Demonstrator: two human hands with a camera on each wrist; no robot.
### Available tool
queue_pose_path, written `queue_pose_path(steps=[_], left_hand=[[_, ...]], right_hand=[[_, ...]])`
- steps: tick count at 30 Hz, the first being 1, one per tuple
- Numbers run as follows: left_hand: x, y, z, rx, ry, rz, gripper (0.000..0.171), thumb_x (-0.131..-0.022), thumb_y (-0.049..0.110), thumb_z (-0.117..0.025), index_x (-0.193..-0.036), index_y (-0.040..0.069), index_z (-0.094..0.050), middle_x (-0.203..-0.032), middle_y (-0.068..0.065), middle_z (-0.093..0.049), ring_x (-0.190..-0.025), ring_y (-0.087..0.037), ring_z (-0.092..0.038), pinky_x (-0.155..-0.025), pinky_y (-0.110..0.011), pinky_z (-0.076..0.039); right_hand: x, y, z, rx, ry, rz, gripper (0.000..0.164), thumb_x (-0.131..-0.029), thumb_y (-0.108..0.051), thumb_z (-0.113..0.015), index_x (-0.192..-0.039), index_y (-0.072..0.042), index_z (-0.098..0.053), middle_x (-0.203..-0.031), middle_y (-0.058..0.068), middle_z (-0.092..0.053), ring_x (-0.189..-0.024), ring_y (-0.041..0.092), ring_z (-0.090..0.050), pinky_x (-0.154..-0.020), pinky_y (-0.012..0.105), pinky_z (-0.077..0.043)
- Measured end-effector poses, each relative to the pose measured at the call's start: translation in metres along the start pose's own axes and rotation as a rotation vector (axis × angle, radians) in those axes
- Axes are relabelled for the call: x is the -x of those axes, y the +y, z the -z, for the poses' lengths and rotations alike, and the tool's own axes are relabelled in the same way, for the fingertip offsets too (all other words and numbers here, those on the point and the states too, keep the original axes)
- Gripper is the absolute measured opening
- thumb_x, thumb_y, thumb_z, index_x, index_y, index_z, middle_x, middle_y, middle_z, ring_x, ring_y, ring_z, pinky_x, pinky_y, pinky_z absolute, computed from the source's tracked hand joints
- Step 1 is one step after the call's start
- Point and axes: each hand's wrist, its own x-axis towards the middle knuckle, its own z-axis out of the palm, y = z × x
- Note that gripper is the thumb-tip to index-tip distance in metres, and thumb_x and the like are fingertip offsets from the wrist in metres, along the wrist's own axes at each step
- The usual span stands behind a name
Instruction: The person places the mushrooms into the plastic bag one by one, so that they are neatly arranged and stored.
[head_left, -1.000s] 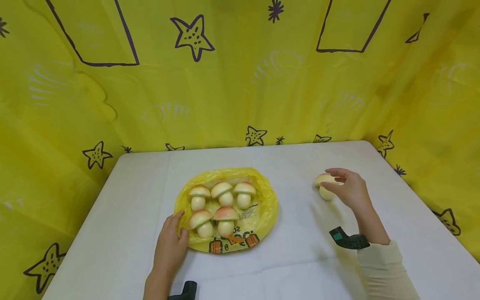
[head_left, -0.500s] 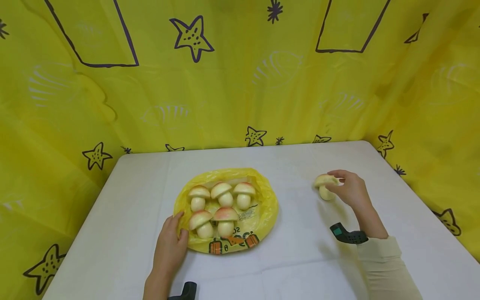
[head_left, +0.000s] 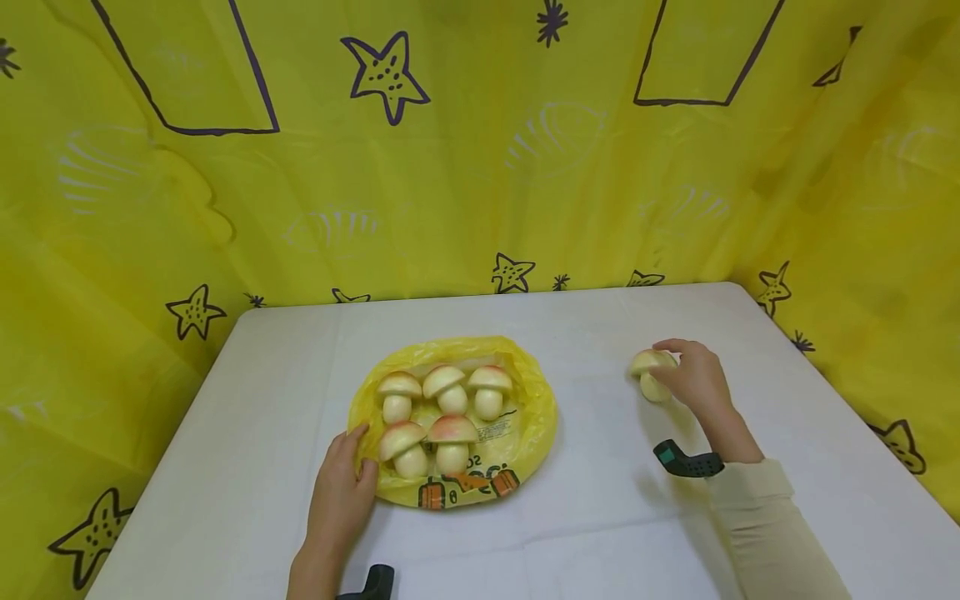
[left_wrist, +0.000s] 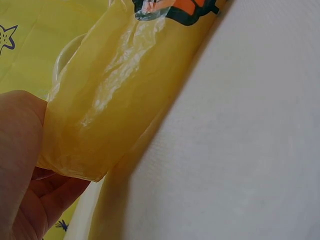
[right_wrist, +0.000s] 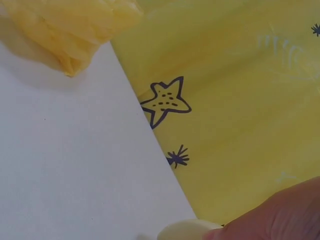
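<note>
A yellow plastic bag (head_left: 538,408) with its rim spread open lies left of the table's middle. Several cream mushrooms with reddish caps (head_left: 453,457) sit inside it. My left hand (head_left: 337,483) holds the bag's near-left rim; in the left wrist view the thumb and fingers (left_wrist: 55,197) lie on opposite sides of the yellow plastic (left_wrist: 115,100). Toward the right stands a single mushroom (head_left: 643,362), its cap between the thumb and fingers of my right hand (head_left: 699,382). The right wrist view catches only part of this mushroom (right_wrist: 181,231) beside the thumb.
A white cloth (head_left: 585,533) covers the table. Yellow curtains (head_left: 465,183) with starfish drawings hang close behind it and along both sides. Each wrist carries a dark strapped-on device, the right one (head_left: 686,461) fully in view.
My right hand has moved slightly left and its thumb and fingers have closed in around the lone mushroom's cap. The left hand and the bag stay where they were.
</note>
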Motion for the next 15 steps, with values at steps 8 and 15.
queue_pose_path(steps=[8,15], left_hand=[[0.0,0.0,0.0,0.004,-0.005,0.001,0.043,-0.083,0.001,-0.05,-0.126,-0.004,-0.05,-0.123,-0.021,-0.049,-0.116,-0.036,-0.045,-0.095,-0.05,-0.036],[0.0,-0.001,-0.001,-0.003,0.009,-0.011,0.043,-0.082,0.001,-0.05,-0.125,-0.005,-0.05,-0.121,-0.021,-0.05,-0.115,-0.036,-0.046,-0.094,-0.05,-0.037]], right_hand=[[-0.006,-0.001,-0.005,0.04,-0.014,0.016,0.032,-0.08,-0.006,-0.061,-0.108,0.009,-0.061,-0.11,0.033,-0.054,-0.096,0.044,-0.049,-0.073,0.048,-0.04],[-0.012,-0.002,-0.009,0.061,-0.031,0.018,0.033,-0.077,-0.006,-0.063,-0.107,0.008,-0.062,-0.109,0.032,-0.056,-0.087,0.039,-0.05,-0.062,0.035,-0.037]])
